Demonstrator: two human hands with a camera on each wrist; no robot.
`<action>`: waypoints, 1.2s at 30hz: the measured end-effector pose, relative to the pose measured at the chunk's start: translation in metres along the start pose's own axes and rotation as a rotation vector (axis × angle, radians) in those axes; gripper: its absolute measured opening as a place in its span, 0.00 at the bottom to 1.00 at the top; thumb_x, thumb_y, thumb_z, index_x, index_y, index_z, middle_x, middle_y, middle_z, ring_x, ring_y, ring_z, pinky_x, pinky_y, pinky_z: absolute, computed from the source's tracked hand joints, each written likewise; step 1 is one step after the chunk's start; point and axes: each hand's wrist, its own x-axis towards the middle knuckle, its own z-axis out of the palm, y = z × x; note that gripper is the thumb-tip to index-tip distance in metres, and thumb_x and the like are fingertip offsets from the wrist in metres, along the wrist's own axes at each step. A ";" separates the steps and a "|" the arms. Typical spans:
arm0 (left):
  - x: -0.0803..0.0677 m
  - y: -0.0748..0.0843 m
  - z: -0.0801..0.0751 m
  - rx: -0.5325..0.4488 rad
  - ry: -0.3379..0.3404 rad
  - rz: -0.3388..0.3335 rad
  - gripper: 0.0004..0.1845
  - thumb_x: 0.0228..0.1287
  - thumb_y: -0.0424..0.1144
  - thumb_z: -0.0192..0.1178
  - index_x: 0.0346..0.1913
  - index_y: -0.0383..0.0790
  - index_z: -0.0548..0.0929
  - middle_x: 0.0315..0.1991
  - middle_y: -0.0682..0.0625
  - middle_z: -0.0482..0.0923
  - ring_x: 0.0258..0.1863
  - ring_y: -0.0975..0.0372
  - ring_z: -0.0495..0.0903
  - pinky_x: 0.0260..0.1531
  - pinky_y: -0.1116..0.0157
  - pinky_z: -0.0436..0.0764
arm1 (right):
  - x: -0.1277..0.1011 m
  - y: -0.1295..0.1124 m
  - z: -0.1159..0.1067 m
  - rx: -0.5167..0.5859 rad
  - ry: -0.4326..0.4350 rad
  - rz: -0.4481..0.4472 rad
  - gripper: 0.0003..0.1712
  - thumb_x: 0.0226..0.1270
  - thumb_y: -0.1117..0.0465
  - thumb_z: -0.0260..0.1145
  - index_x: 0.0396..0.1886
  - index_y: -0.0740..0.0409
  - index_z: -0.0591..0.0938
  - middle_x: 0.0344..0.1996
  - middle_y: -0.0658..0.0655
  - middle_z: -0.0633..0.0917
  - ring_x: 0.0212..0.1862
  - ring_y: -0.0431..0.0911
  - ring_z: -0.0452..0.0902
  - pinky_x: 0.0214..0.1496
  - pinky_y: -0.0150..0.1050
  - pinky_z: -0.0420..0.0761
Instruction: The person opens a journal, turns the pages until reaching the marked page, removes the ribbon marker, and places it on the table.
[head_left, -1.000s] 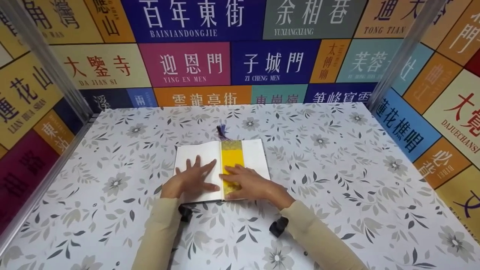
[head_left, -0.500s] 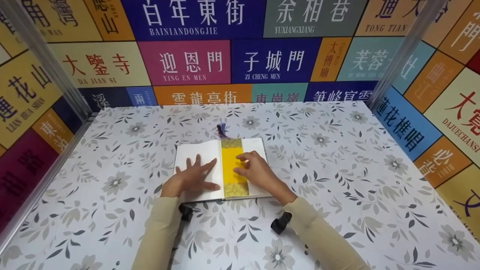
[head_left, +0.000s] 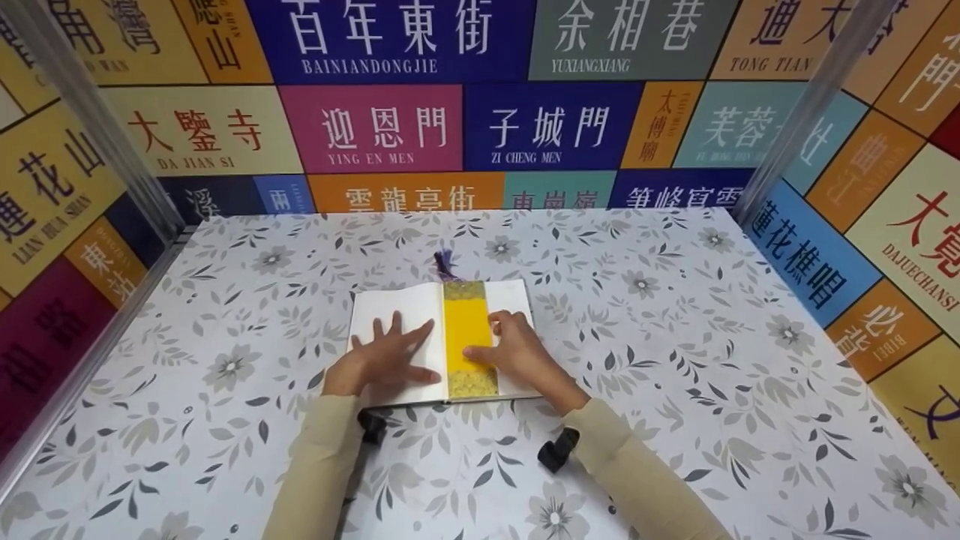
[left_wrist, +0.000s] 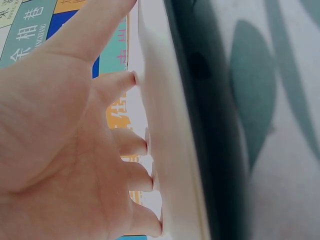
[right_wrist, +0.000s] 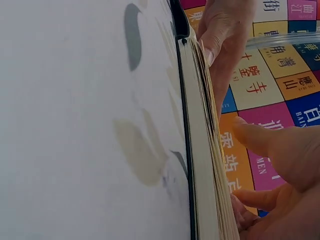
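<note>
One open white-paged book carries one yellow bookmark; left hand flat, fingers spread; right hand fingers loosely curled, touching the bookmark.

1. The left hand lies flat, palm down, fingers straight and spread, thumb stretched toward the right

2. In the left wrist view its fingertips press down on a surface, the fingers only slightly bent

3. The right hand rests palm down, fingers loosely curved, thumb pointing left toward the other hand

4. Both forearms in beige sleeves come up from the lower edge and converge, wrists near each other, hands just apart
</note>
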 end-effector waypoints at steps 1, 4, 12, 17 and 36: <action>0.000 0.000 0.000 0.002 -0.001 0.002 0.51 0.62 0.66 0.61 0.81 0.63 0.43 0.79 0.34 0.23 0.77 0.33 0.25 0.69 0.26 0.30 | -0.001 0.000 0.000 -0.020 -0.005 -0.003 0.41 0.58 0.49 0.77 0.66 0.62 0.73 0.53 0.64 0.75 0.52 0.53 0.74 0.62 0.47 0.76; 0.000 0.000 -0.001 0.012 0.003 0.008 0.52 0.62 0.66 0.61 0.81 0.61 0.43 0.79 0.33 0.24 0.77 0.32 0.25 0.69 0.25 0.31 | -0.006 -0.002 -0.001 -0.077 -0.020 -0.010 0.44 0.54 0.50 0.79 0.67 0.63 0.73 0.52 0.64 0.76 0.50 0.52 0.74 0.61 0.47 0.77; -0.002 0.000 -0.003 -0.002 -0.001 -0.004 0.52 0.62 0.67 0.61 0.81 0.63 0.43 0.80 0.34 0.23 0.77 0.34 0.25 0.70 0.27 0.31 | -0.013 -0.014 -0.009 -0.193 -0.095 0.089 0.46 0.54 0.54 0.80 0.68 0.64 0.69 0.51 0.63 0.80 0.47 0.51 0.75 0.58 0.46 0.78; 0.000 0.000 -0.001 -0.026 -0.007 -0.010 0.52 0.61 0.67 0.62 0.81 0.63 0.43 0.80 0.35 0.22 0.78 0.35 0.23 0.70 0.27 0.29 | -0.014 -0.013 -0.014 -0.176 -0.146 0.113 0.44 0.55 0.55 0.79 0.66 0.64 0.68 0.53 0.63 0.80 0.49 0.52 0.74 0.61 0.45 0.77; 0.001 0.000 0.001 0.056 -0.004 -0.004 0.50 0.64 0.68 0.57 0.81 0.61 0.43 0.80 0.34 0.24 0.77 0.33 0.26 0.70 0.26 0.31 | 0.004 -0.003 -0.012 0.181 -0.140 0.098 0.18 0.67 0.61 0.69 0.53 0.62 0.80 0.38 0.54 0.82 0.31 0.41 0.73 0.29 0.28 0.74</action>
